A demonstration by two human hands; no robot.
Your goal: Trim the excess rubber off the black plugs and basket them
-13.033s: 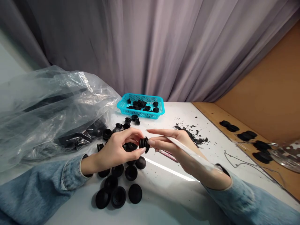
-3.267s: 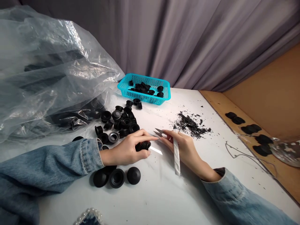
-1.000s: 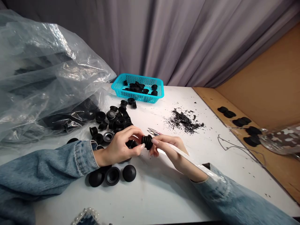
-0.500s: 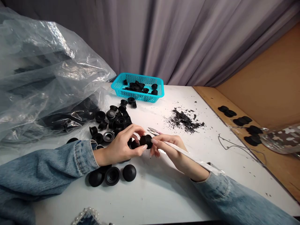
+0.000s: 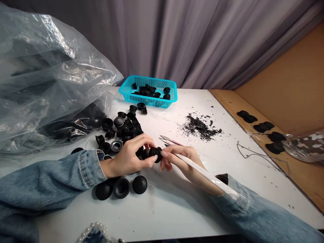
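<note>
Between thumb and forefinger, my left hand point(image 5: 133, 153) grips a black ribbed rubber plug point(image 5: 153, 152). My right hand point(image 5: 183, 157) pinches the plug's wider cap end from the right. Thread snips point(image 5: 168, 139) are also in my right hand, their slightly parted blades pointing left above the fingers, clear of the plug. A long white strip or handle runs from that hand back along the wrist. Loose black plugs point(image 5: 128, 129) are heaped just behind my left hand. In front of its wrist lie several black caps point(image 5: 139, 184), some dome up, one hollow side up.
A turquoise basket point(image 5: 148, 103) with black plugs stands at the back. Black trimmings point(image 5: 201, 127) are piled at the centre right. A big clear plastic bag point(image 5: 76, 81) bulges at the left. Black discs point(image 5: 263, 127) and a wire frame point(image 5: 263, 157) lie at the right.
The plug has turned between my fingers: its ribs now face left and its cap end sits at my right fingertips. Both hands stay in nearly the same place; the view shifts slightly.
</note>
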